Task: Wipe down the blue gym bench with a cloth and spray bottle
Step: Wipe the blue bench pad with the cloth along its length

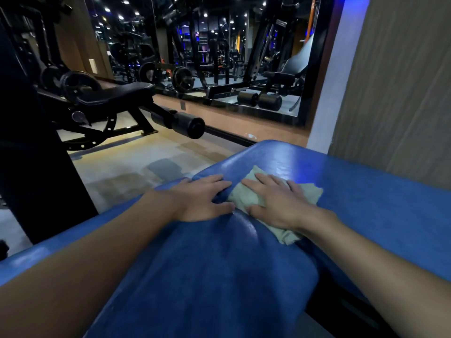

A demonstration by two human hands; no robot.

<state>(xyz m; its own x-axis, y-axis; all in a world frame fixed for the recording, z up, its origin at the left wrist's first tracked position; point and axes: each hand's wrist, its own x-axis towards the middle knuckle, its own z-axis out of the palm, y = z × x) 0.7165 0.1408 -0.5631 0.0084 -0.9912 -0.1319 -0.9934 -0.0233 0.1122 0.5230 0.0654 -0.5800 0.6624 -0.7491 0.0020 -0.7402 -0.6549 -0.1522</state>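
Basically mid-wipe: the right hand (pixel 275 203) is pressing flat, fingers spread, on the cloth (pixel 253 196) over the blue gym bench (pixel 219 276) seam, the left hand (pixel 202 198) is bracing open beside it, far pad looking wet, near pad seemingly left, no spray bottle showing.

Reaches forward, left hand (pixel 203 200) flat and palm-down with fingers spread, right hand (pixel 275 201) just beside it, likewise palm-down, fingers straight.

bench (pixel 366 191): glossy blue vinyl, creased | cloth (pixel 246 196): matt woven fabric
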